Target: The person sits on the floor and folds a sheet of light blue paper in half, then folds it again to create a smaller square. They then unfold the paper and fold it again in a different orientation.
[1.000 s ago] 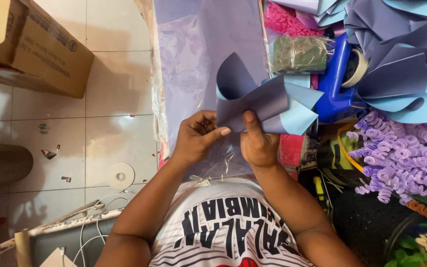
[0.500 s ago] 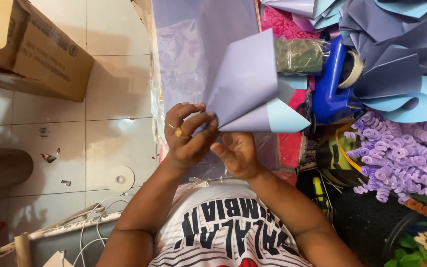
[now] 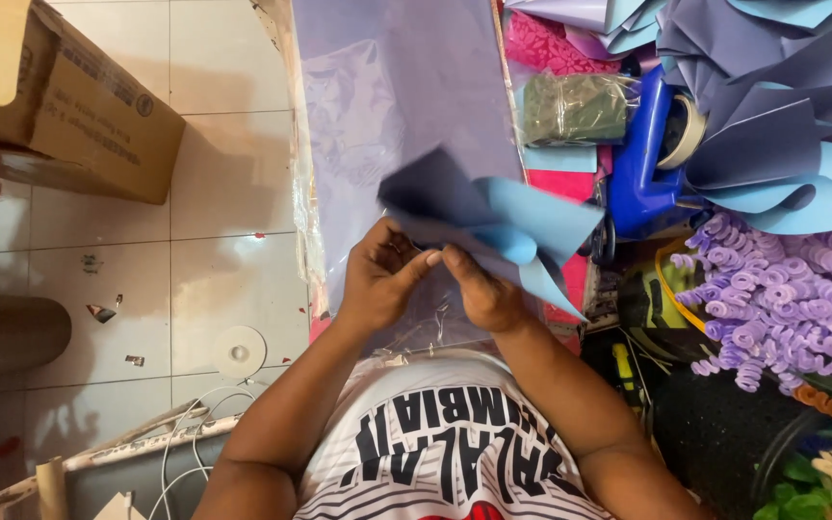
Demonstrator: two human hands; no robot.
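- Left hand [image 3: 377, 279] and right hand [image 3: 479, 289] meet at frame centre, both pinched on the base of a folded paper piece [image 3: 493, 226] (dark purple one side, light blue the other) that fans up toward 1 o'clock.
- Progress, my guess: folds gathered, base not yet fixed; several finished curled pieces [image 3: 772, 144] already piled at 2 o'clock.
- Under the hands: lilac sheet [image 3: 387, 87] in clear wrap, running to 12.
- Room: tight at 3 o'clock w/ blue tool [image 3: 642, 164] and purple curls [image 3: 782, 299]; tiled floor [image 3: 214, 260] at 9, cardboard box [image 3: 69, 106] at 10.
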